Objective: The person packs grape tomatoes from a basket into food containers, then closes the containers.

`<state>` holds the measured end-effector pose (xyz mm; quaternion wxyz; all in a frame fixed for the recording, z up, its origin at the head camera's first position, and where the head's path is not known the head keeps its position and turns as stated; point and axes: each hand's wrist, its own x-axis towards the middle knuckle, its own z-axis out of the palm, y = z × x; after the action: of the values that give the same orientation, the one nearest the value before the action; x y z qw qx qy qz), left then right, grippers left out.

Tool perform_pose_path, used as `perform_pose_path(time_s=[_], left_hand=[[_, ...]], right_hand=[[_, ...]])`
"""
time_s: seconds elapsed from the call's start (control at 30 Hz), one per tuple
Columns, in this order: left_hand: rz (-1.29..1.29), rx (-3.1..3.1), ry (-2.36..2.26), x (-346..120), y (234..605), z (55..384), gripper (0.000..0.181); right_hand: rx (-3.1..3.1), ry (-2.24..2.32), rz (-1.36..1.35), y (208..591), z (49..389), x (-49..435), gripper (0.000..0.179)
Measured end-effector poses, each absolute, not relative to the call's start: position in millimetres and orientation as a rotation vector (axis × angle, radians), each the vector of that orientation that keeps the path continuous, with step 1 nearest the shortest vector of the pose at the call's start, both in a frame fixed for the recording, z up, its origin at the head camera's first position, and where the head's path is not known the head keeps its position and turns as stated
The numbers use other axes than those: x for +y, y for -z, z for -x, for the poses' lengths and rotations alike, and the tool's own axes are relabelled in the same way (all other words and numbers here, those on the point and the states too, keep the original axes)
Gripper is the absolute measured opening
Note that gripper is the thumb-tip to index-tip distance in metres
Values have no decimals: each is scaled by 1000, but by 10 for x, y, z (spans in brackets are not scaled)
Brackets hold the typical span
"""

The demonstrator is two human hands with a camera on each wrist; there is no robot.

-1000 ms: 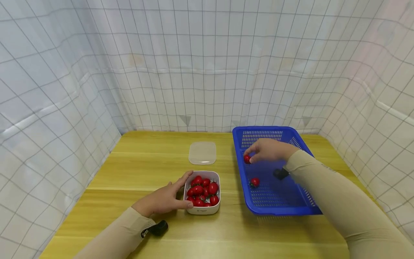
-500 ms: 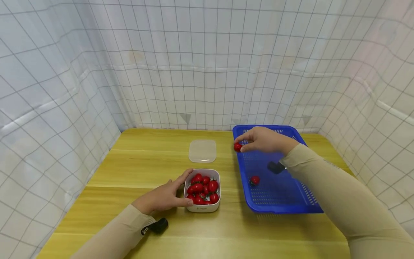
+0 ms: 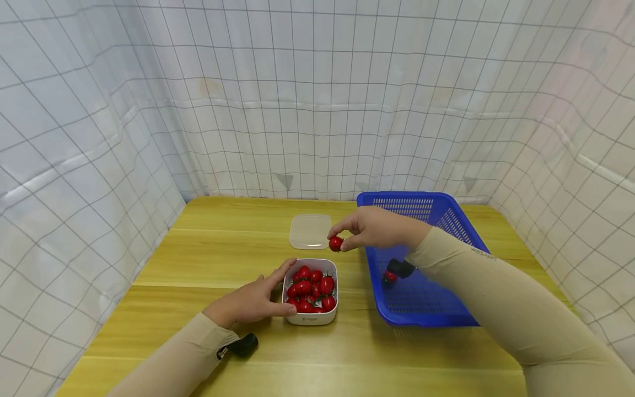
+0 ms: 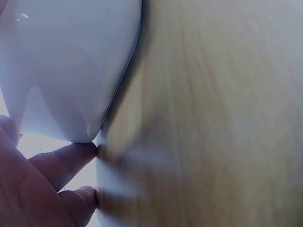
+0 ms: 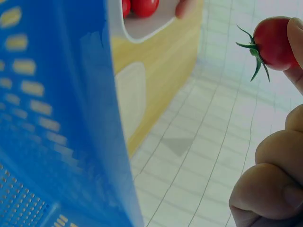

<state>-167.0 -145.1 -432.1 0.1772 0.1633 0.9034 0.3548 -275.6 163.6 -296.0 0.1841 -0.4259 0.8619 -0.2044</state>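
Observation:
My right hand (image 3: 379, 227) pinches a cherry tomato (image 3: 335, 243) between thumb and fingertips. It is held in the air left of the blue basket, near the container's back right corner. Green sepals show on this tomato (image 5: 272, 43) in the right wrist view. A white food container (image 3: 311, 320) filled with several cherry tomatoes (image 3: 302, 288) stands on the table. My left hand (image 3: 253, 302) holds its left side, thumb at the front corner and index finger at the back one. In the left wrist view, fingertips touch the container wall (image 4: 61, 66).
The blue mesh basket (image 3: 426, 320) stands at the right, under my right forearm. One tomato (image 3: 390, 277) lies in it, partly behind the dark wrist camera (image 3: 402, 268). A translucent lid (image 3: 310, 231) lies behind the container. Grid-patterned curtains (image 3: 317, 110) surround the wooden table (image 3: 208, 242).
My right hand has lifted the tomato out of the basket, over its left rim, and carried it left toward the container. My left hand has stayed at the container.

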Motion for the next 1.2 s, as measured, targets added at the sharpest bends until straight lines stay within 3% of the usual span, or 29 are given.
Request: perform_pose_path(time_s=[0.33, 1.2], left_hand=[[-451, 2549, -1000, -1451, 4304, 1672, 106], [-451, 2543, -1009, -1454, 4309, 1676, 106]], right_hand=[[2381, 445, 1347, 2969, 2608, 1438, 30], [2326, 407, 1383, 3020, 2507, 1323, 30]])
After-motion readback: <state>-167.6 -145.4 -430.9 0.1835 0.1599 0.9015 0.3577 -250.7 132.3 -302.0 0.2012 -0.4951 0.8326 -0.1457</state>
